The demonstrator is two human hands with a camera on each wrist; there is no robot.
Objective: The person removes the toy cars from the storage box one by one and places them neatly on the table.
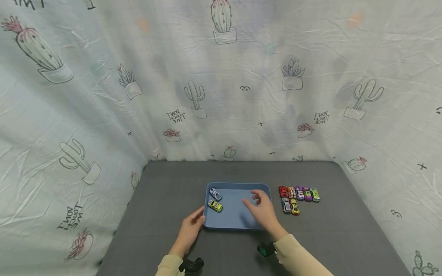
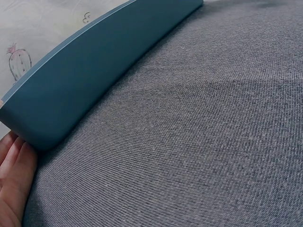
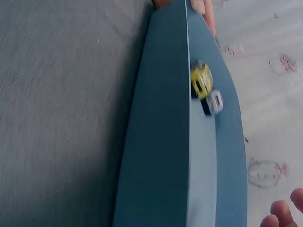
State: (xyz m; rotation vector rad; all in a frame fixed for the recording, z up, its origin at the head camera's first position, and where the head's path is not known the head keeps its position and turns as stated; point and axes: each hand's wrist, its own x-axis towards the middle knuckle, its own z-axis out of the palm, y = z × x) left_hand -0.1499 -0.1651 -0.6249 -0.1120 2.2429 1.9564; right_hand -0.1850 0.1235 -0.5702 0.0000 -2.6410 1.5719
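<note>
A shallow blue tray (image 1: 238, 228) lies on the grey table. My left hand (image 1: 189, 230) holds its left side near the front corner; in the left wrist view its fingers (image 2: 19, 165) are against the outer wall. Inside the tray, at the left, sit a white-and-blue toy car (image 1: 215, 194) and a yellow-green toy car (image 1: 215, 206). Over the tray's right part hovers my right hand (image 1: 264, 209), fingers loosely bent and apart, with nothing in them. Its fingertips (image 3: 281, 213) show at the lower right of the right wrist view.
Right of the tray, several toy cars stand in two rows: a back row with a red car (image 1: 283, 191) and a green car (image 1: 314, 194), and a front pair, a silver car (image 1: 286, 205) and a yellow one (image 1: 294, 207). A cactus-print curtain (image 1: 241, 107) surrounds the table (image 1: 165, 191).
</note>
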